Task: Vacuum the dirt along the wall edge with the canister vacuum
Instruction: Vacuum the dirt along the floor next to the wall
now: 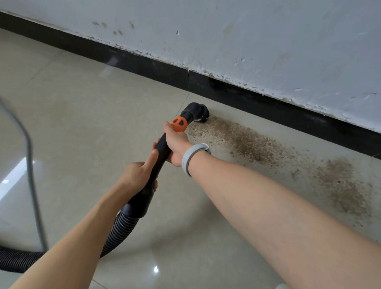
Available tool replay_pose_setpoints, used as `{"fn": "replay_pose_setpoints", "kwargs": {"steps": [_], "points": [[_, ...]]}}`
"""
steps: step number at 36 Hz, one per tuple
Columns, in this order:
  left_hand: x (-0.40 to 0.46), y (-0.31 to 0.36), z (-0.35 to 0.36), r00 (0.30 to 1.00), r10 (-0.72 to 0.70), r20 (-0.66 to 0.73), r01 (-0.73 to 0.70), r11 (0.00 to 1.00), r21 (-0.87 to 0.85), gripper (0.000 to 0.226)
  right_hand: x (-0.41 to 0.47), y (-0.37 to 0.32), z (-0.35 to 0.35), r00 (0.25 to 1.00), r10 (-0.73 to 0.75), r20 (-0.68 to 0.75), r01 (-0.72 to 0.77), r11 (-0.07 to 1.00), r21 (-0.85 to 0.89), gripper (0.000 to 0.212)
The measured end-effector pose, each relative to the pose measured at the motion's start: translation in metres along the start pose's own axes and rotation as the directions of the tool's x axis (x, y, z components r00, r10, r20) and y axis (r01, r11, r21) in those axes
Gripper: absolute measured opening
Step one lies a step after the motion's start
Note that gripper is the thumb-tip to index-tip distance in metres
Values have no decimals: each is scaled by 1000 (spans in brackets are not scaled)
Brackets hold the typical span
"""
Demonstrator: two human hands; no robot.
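A black vacuum wand [157, 164] with an orange collar [179, 123] ends in a round brush nozzle [200, 113] that sits on the tiled floor at the left end of a brown dirt trail [247, 142]. A second dirt patch [343, 186] lies farther right, near the black skirting [271, 103]. My right hand [176, 143] grips the wand just below the orange collar. My left hand [140, 174] grips it lower down, above the ribbed black hose [117, 233]. The canister is out of view.
The hose curves away to the left edge [9, 260]. A grey power cord [29, 158] hangs across the left side. The white wall [267, 28] is chipped and stained above the skirting. Glossy beige tiles [93, 110] spread to the left and front.
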State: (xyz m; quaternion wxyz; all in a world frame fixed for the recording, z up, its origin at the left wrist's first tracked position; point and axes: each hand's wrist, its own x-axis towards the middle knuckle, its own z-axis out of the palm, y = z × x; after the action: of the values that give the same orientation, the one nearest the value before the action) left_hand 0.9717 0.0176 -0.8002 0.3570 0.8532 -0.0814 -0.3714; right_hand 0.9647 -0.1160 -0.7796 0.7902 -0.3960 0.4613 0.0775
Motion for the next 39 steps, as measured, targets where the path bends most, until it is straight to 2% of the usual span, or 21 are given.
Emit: {"fn": "replay_pose_setpoints", "kwargs": {"steps": [6, 25, 32, 39], "points": [[-2, 11, 11, 999, 10, 40, -13, 998, 62, 72, -5, -2, -20, 1000, 8, -11, -8, 999, 45, 47], [-2, 27, 46, 981, 89, 171, -127, 965, 230, 77, -25, 2, -74, 994, 7, -112, 10, 988, 153, 53], [-3, 38, 66, 962, 115, 250, -179, 951, 252, 75, -31, 5, -101, 987, 30, -159, 7, 974, 226, 41], [-3, 49, 87, 935, 146, 322, -243, 927, 287, 76, -38, 7, -129, 972, 44, -233, 17, 968, 252, 51]]}}
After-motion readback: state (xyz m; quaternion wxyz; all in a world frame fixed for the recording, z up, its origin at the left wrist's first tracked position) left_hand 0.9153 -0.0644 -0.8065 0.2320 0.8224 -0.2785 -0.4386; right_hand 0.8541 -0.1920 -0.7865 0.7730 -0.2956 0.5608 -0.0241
